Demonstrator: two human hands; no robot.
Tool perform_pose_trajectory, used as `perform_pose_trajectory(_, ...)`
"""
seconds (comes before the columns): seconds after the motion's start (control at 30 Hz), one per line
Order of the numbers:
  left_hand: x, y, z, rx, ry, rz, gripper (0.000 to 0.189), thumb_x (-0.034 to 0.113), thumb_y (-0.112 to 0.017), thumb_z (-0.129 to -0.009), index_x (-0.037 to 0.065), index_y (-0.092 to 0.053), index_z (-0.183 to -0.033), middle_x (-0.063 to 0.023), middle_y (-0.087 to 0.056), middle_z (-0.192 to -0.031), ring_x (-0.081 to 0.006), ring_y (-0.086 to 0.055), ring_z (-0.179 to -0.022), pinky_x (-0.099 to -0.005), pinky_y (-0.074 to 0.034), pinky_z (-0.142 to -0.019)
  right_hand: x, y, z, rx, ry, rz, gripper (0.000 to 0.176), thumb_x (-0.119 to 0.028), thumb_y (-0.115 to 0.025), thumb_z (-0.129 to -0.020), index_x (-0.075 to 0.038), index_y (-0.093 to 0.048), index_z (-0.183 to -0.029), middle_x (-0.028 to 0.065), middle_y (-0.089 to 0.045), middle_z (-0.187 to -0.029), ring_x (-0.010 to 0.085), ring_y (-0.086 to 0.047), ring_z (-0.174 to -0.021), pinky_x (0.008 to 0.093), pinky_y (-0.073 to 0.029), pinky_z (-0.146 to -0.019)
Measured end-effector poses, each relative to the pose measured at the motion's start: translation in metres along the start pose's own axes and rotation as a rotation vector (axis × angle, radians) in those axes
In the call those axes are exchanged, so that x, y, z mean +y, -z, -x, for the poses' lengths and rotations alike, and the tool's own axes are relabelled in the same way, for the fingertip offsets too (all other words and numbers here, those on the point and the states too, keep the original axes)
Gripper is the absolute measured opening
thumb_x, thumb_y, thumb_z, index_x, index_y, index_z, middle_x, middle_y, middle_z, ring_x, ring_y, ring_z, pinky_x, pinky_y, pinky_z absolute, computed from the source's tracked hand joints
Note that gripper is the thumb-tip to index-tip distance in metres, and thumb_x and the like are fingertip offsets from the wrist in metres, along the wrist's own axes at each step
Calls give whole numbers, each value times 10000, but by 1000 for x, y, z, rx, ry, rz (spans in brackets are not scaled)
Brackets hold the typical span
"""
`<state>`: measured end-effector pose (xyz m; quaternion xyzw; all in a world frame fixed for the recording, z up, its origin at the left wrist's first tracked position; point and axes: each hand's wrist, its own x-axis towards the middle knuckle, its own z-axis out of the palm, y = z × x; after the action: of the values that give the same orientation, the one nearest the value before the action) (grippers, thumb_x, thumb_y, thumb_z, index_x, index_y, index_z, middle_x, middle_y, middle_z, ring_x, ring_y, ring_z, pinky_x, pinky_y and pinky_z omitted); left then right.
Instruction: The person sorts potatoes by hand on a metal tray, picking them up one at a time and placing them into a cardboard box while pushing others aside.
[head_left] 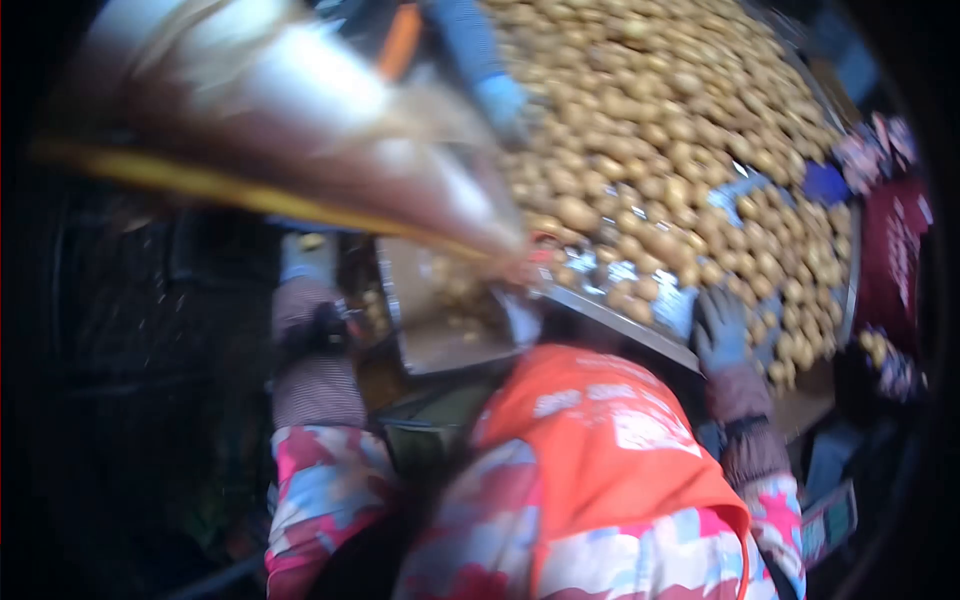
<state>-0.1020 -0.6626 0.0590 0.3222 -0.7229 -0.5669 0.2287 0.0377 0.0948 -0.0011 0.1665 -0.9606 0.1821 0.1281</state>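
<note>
Many potatoes (640, 120) cover a metal-edged table (625, 322). My right hand (722, 328), in a grey-blue glove, lies at the table's near edge beside the potatoes, its fingers apart and nothing held. At the left, my left hand (308, 258), in a pale glove, reaches out away from the table with a small yellowish potato (312, 241) at its fingers. A metal tray or chute (440, 350) with some blurred potatoes lies between my two hands.
A large pale object with a yellow edge (330, 110), smeared by motion, crosses the upper left. Another person's blue-gloved hand (503, 103) touches the potatoes at the top. At the right are a co-worker's patterned sleeve (862, 158) and dark red clothing (892, 260).
</note>
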Motion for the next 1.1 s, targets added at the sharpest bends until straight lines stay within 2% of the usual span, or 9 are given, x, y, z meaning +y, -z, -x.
perform_pose_trajectory(0.07, -17, 20, -8, -46, -93, -125, 372, 211, -562, -982, 62, -532, -1321, -211, -607, -1174, -342, -632, -1015, -469, -538, -873, 14, -11, 11, 15, -3, -14, 451, -146, -621, -801, -39, -601, -1239, 253, -580, -1293, 448, -539, -1198, 573, -367, -1082)
perform_pose_trajectory(0.17, -56, 13, 39, 19, -324, -1231, 360, 259, -533, -994, 53, -566, -1287, -171, -597, -1226, -319, -638, -1017, -411, -539, -883, 21, -15, 16, -49, -66, -38, 599, -184, -671, -785, -65, -546, -1359, 186, -524, -1395, 416, -463, -1288, 559, -319, -1118)
perform_pose_trajectory(0.23, -91, 8, 67, -395, -438, -1197, 201, 213, -625, -917, 59, -667, -1039, -152, -667, -990, -275, -636, -872, -394, -546, -724, 22, -15, 14, -25, -74, -50, 571, -189, -663, -796, -82, -555, -1346, 163, -533, -1386, 384, -462, -1292, 570, -319, -1109)
perform_pose_trajectory(0.33, -75, -71, 199, -901, 739, -661, 221, 241, -582, -947, 57, -666, -1034, -135, -696, -913, -217, -612, -665, -339, -506, -557, 26, -22, 18, 24, -97, -8, 525, -203, -653, -805, -83, -569, -1309, 165, -542, -1349, 366, -467, -1288, 570, -321, -1089)
perform_pose_trajectory(0.4, -34, -128, 279, -932, 1093, -624, 242, 259, -553, -966, 55, -665, -1031, -124, -716, -862, -179, -596, -528, -302, -479, -446, 25, -15, 20, 58, -148, 32, 505, -207, -649, -807, -83, -573, -1291, 165, -549, -1319, 362, -471, -1280, 565, -323, -1079)
perform_pose_trajectory(0.53, 23, -201, 378, -1263, 765, -294, 411, 383, -511, -1018, 35, -627, -1204, -116, -724, -901, -140, -598, -558, -247, -433, -447, 37, 8, 52, 82, -355, 136, 426, -197, -645, -818, -97, -613, -1231, 166, -573, -1243, 360, -520, -1175, 535, -369, -1019)
perform_pose_trajectory(0.73, 13, -310, 421, -1242, 787, -209, 455, 386, -423, -1030, 28, -599, -1250, -145, -731, -984, -212, -664, -683, -301, -503, -543, 122, 61, 110, 91, -566, 207, 374, -141, -648, -829, -65, -633, -1195, 185, -640, -1090, 391, -587, -911, 476, -469, -817)
perform_pose_trajectory(0.97, 12, -338, 439, -1107, 857, -298, 512, 470, -382, -1051, 59, -582, -1282, -157, -733, -1021, -226, -657, -658, -271, -490, -513, 226, 75, 2, 256, -914, -179, 506, -252, -617, -898, -122, -557, -1383, 203, -545, -1397, 383, -506, -1295, 484, -386, -1105)
perform_pose_trajectory(1.1, 16, -337, 440, -1067, 884, -336, 528, 484, -388, -1047, 59, -587, -1288, -176, -731, -1060, -285, -664, -736, -317, -531, -623, 208, -8, -28, 120, -588, 322, 404, -268, -584, -885, -199, -619, -1281, 173, -549, -1320, 386, -533, -1185, 494, -436, -994)
